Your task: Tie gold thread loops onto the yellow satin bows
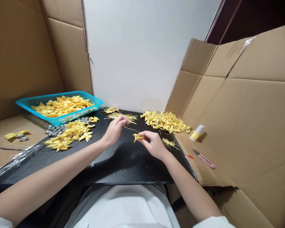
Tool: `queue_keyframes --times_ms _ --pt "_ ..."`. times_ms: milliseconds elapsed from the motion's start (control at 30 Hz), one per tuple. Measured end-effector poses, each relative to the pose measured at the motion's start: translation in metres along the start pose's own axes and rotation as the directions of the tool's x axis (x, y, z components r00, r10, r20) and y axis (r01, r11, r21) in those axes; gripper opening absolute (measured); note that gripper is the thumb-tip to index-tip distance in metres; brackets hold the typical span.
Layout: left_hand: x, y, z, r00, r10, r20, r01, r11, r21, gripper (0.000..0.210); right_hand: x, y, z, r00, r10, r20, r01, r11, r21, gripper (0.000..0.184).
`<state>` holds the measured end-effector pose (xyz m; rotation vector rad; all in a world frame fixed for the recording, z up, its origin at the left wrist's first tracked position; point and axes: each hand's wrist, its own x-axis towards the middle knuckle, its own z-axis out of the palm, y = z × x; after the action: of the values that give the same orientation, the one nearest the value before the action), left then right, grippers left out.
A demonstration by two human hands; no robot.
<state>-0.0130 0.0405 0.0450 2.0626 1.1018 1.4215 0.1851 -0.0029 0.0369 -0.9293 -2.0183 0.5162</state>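
Over the middle of the black tabletop, my right hand [153, 142] pinches a yellow ribbon bow [138, 137] between thumb and fingers. A thin gold cord [133, 130] runs from the bow up to my left hand [115, 128], whose closed fingertips grip its other end. The cord looks nearly straight between the hands. Just behind my left hand lies a bundle of cut gold cords [130, 117]. Left of it are loose yellow ribbon bows [76, 129] and several silvery domed pieces [55, 130].
A blue plastic basket [98, 103] of yellow bows stands at the left. A heap of gold-corded bows [166, 121] lies at the back right, near cord scraps [169, 143]. Right, on cardboard, are a spool of yellow thread [196, 133] and pink-handled snips [204, 159]. Cardboard walls [251, 110] flank the table.
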Motion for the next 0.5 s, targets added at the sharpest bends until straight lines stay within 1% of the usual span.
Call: queue_keyframes --times_ms 33,67,100,133,167,200,233,300,333,433,500 --pt "-0.003 0.006 -0.002 0.983 -0.059 0.175 0.069 0.996 -0.051 0.034 -0.003 -0.007 -0.002 0.995 -0.095 0.018 0.096 0.994 -0.057 0.013" --pt "-0.009 0.012 -0.005 0.933 -0.070 0.353 0.106 0.991 -0.084 0.039 -0.006 -0.013 -0.003 0.983 -0.179 0.046 0.183 0.978 -0.102 0.015" --pt "-0.016 0.018 -0.008 0.878 -0.075 0.472 0.141 0.984 -0.106 0.045 -0.009 -0.020 -0.004 0.967 -0.245 0.071 0.252 0.958 -0.137 0.016" --pt "-0.025 0.025 -0.011 0.839 -0.072 0.539 0.164 0.979 -0.123 0.045 -0.012 -0.025 -0.005 0.953 -0.288 0.094 0.300 0.939 -0.166 0.016" --pt "-0.035 0.031 -0.014 0.815 -0.061 0.577 0.164 0.978 -0.128 0.043 -0.014 -0.031 -0.006 0.943 -0.313 0.111 0.329 0.925 -0.191 0.015" --pt "-0.045 0.036 -0.016 0.819 -0.055 0.571 0.149 0.982 -0.119 0.040 -0.016 -0.035 -0.005 0.938 -0.325 0.121 0.345 0.915 -0.209 0.014" --pt "-0.055 0.041 -0.018 0.840 -0.054 0.539 0.128 0.987 -0.101 0.040 -0.018 -0.039 -0.005 0.936 -0.330 0.125 0.351 0.910 -0.221 0.013" --pt "-0.073 0.046 -0.018 0.882 -0.021 0.471 0.064 0.995 -0.075 0.041 -0.021 -0.043 -0.002 0.934 -0.343 0.096 0.357 0.907 -0.225 0.012" --pt "-0.080 0.048 -0.016 0.903 -0.016 0.430 0.037 0.998 -0.042 0.040 -0.023 -0.044 0.000 0.932 -0.356 0.067 0.361 0.907 -0.217 0.012" --pt "-0.094 0.049 -0.009 0.944 -0.001 0.331 -0.011 0.999 0.037 0.037 -0.033 -0.045 0.009 0.924 -0.378 -0.058 0.358 0.908 -0.216 0.016" --pt "-0.098 0.049 -0.003 0.963 0.011 0.269 -0.031 0.997 0.071 0.036 -0.041 -0.044 0.014 0.918 -0.358 -0.169 0.305 0.912 -0.276 0.021"
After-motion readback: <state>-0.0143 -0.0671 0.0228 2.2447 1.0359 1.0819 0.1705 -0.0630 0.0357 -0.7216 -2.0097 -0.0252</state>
